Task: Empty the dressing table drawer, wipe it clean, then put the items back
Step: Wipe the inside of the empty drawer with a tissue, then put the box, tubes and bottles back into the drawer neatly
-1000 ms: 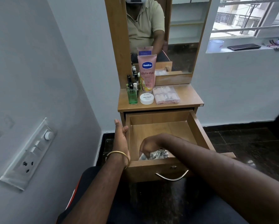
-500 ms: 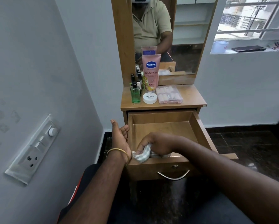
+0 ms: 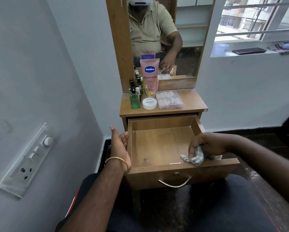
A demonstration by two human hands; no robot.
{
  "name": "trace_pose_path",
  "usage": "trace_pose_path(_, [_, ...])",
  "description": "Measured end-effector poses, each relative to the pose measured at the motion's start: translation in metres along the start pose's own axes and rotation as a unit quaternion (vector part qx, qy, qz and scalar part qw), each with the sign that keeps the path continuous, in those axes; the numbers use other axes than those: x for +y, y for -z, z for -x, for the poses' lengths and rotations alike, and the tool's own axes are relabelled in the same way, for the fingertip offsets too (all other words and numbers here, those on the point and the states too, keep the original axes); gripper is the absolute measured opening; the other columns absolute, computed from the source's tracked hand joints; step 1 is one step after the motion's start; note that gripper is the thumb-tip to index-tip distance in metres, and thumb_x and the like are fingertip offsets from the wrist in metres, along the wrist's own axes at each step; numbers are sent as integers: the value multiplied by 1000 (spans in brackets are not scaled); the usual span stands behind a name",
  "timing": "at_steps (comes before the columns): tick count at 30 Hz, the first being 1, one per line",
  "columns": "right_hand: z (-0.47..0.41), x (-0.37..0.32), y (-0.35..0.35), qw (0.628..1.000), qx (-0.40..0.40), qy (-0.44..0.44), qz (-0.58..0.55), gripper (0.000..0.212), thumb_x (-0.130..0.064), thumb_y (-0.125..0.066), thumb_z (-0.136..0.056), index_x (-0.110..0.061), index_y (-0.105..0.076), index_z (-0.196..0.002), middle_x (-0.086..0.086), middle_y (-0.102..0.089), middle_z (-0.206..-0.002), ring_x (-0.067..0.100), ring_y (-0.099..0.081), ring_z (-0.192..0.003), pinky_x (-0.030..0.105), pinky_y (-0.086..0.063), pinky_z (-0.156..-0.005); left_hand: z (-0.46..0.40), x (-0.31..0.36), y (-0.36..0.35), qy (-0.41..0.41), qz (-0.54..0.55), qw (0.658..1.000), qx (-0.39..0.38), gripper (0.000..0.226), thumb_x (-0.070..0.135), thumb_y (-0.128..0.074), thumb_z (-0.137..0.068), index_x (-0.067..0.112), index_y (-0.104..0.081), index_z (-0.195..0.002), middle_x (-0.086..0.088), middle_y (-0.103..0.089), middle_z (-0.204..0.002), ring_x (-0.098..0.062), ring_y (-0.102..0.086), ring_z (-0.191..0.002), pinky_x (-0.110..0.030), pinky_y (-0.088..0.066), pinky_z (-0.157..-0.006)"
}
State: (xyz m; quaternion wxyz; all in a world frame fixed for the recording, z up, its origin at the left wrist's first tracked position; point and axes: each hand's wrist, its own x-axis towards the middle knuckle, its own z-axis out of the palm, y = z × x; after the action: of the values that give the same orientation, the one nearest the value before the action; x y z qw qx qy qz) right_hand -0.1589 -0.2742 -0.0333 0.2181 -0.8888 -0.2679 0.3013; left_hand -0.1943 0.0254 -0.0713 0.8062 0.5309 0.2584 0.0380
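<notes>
The wooden drawer [image 3: 158, 124] is pulled out and holds nothing but my right hand [image 3: 204, 144], which is shut on a crumpled grey cloth [image 3: 194, 157] at its front right corner. Outside the drawer's left wall, my left hand [image 3: 119, 144] rests with fingers apart, a gold bangle on the wrist. On the tabletop stand a pink Vaseline tube [image 3: 149, 77], a green bottle [image 3: 134, 100], a white round jar [image 3: 149, 103], a clear nail box [image 3: 169, 99] and small dark bottles [image 3: 136, 84].
A mirror [image 3: 165, 30] rises behind the tabletop [image 3: 192, 102]. A grey wall with a switch panel [image 3: 27, 159] lies close on the left. The window sill at the right holds a white cup [image 3: 220, 49] and a phone [image 3: 248, 51]. Dark tiled floor [image 3: 264, 141] lies right of the drawer.
My right hand has swept the cloth from the drawer's front left corner across to its front right corner. My left hand stays at the left wall.
</notes>
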Motion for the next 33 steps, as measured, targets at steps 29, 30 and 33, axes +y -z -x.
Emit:
trace_pose_path(29, [-51,31,133,777,359,-25,-517,29,-5,-38,-103,-11,-56,-125,15,-67,-109,26,-67,-94,40,-56,-86,11,4,-19,-28,-49,998,-23,68,70,-33,-88,16,-65,-113,-3,-72,-106,-16,-66,-98,-33,-48,-73])
trace_pose_path(30, [-58,32,140,774,361,-33,-519,30,-2,-37,-102,-10,-57,-123,15,-67,-106,25,-67,-90,39,-56,-81,11,4,-19,-33,-42,998,-26,67,68,-31,-90,14,-66,-111,-4,-74,-103,-15,-66,-95,-32,-47,-71])
trace_pose_path(33, [-79,37,155,763,363,-61,-531,32,2,-36,-100,-7,-58,-120,17,-67,-104,26,-68,-85,37,-57,-73,5,2,-20,-22,-29,999,-26,68,68,-32,-89,14,-67,-110,-8,-73,-106,-18,-65,-100,-35,-46,-72])
